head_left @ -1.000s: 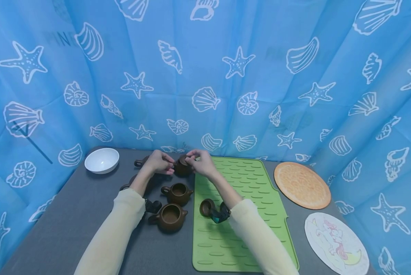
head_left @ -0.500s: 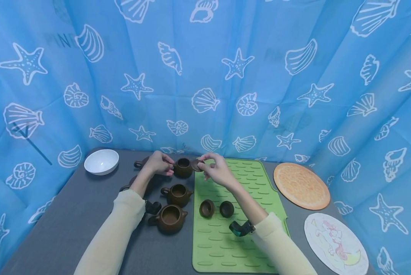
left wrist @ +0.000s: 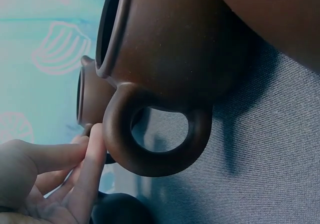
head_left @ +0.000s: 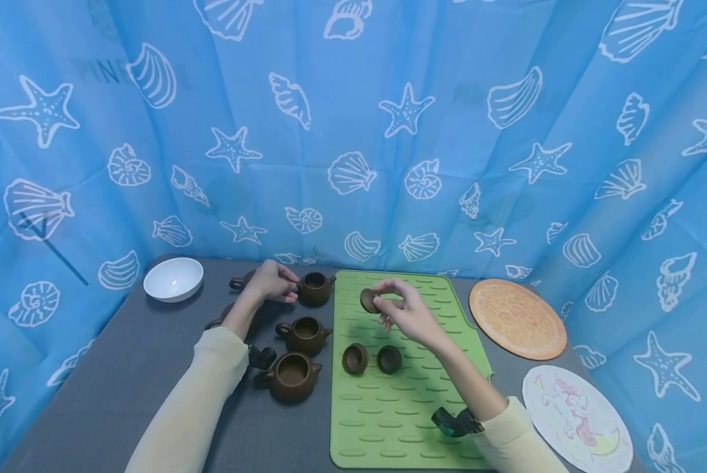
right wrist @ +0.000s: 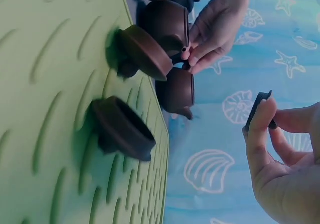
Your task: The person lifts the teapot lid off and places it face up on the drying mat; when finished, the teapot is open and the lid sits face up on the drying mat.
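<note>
My left hand (head_left: 275, 284) pinches the handle of the farthest open brown teapot (head_left: 315, 289), which stands on the table with its spout to the right. In the right wrist view those fingers meet at the handle. Over the green mat's far part, my right hand (head_left: 407, 312) holds a small round brown teapot lid (head_left: 368, 301) between thumb and fingers. The right wrist view shows this lid (right wrist: 257, 111) tilted on edge. Two more lids lie knob-down on the mat: one lid (head_left: 355, 359) leans, and a darker lid (head_left: 389, 359) sits beside it.
Two more open teapots, a middle teapot (head_left: 305, 335) and a near teapot (head_left: 291, 376), line the green mat's (head_left: 383, 420) left edge. Other teapots sit partly behind my left arm. A white bowl (head_left: 173, 279) is far left; two round boards, orange (head_left: 518, 318) and drawn-on (head_left: 578, 417), lie right.
My right hand has lifted the lid off the far teapot and carried it right, over the mat. My left hand stays at the handle.
</note>
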A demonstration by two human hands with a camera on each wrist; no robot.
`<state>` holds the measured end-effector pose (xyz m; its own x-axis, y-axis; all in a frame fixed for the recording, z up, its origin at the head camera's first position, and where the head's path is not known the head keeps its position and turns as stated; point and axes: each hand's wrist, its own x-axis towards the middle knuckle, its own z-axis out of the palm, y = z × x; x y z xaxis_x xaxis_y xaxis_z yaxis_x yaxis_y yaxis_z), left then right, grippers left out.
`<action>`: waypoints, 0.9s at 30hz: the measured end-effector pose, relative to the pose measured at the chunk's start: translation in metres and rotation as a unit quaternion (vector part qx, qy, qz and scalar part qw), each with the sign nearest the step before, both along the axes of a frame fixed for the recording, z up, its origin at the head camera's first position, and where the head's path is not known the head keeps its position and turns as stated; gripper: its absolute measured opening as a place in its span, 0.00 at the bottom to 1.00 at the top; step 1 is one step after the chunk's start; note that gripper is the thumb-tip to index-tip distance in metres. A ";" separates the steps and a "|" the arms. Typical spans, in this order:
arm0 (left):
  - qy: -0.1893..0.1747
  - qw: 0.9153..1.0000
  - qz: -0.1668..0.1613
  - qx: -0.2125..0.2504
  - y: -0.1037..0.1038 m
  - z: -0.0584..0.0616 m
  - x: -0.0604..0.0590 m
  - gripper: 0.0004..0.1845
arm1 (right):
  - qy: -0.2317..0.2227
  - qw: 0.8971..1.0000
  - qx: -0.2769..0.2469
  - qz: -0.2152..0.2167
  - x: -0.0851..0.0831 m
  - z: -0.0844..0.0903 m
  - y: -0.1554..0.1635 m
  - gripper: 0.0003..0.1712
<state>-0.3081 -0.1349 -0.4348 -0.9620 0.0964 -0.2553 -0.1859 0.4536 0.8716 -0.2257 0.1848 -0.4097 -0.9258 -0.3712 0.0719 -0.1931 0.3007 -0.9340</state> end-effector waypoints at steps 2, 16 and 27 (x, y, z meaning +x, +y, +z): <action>-0.001 1.000 -0.001 -0.002 0.000 0.000 0.001 0.11 | 0.003 1.000 -0.007 0.012 0.005 0.000 0.008 0.22; 0.001 1.000 0.001 -0.004 0.000 0.001 0.002 0.11 | -0.032 0.997 -0.048 0.059 0.031 -0.006 0.051 0.29; 0.005 1.000 0.001 -0.003 -0.001 -0.003 0.000 0.11 | -0.005 0.997 0.019 0.071 0.046 -0.019 0.067 0.33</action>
<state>-0.3081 -0.1354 -0.4375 -0.9646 0.0930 -0.2466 -0.1782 0.4593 0.8702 -0.1796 0.2521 -0.4287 -0.8641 -0.5012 0.0466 -0.2272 0.3056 -0.9247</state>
